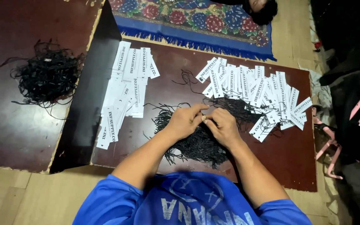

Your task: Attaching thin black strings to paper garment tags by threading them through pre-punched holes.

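Dark wood board (180,62) on floor; fringed floral rug (196,25) beyond.

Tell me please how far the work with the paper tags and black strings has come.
Looks done: a tidy row of white tags lies on the left of the board. In hand: the left hand and right hand meet, fingertips pinched over the black strings; what they pinch is too small to tell. Left: a larger loose spread of tags on the right, plus a separate tangle of strings on the far-left board.
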